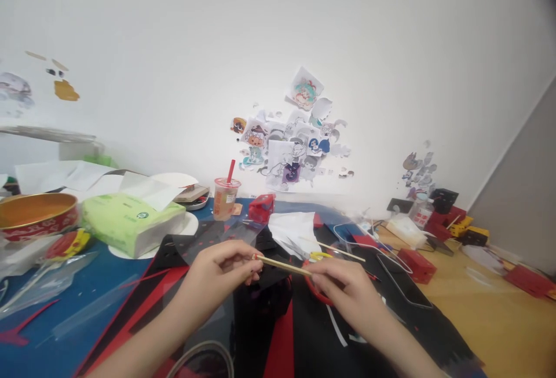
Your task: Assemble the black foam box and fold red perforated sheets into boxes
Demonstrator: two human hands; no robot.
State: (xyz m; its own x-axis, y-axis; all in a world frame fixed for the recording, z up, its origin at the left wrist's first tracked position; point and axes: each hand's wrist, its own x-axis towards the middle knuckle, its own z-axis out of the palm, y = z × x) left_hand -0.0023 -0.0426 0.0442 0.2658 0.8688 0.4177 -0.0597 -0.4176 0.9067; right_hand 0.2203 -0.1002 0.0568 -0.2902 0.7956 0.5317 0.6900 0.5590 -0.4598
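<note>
A thin wooden stick (282, 264) lies level between my two hands, above black and red paper sheets (278, 331). My left hand (221, 274) pinches its left end with closed fingers. My right hand (343, 285) closes on its right end. A red ring-shaped piece (313, 292) shows under my right hand; whether the hand holds it I cannot tell. Scissors with yellow handles (310, 253) lie just behind the stick.
A plastic cup with a red straw (225, 195), a green tissue pack (130, 221), a round red-and-gold tin (37, 213) and a small red box (260, 207) stand at the back. Red and black boxes (438, 216) crowd the right. A phone (402, 288) lies right of my hand. Stickers (291, 146) cover the wall.
</note>
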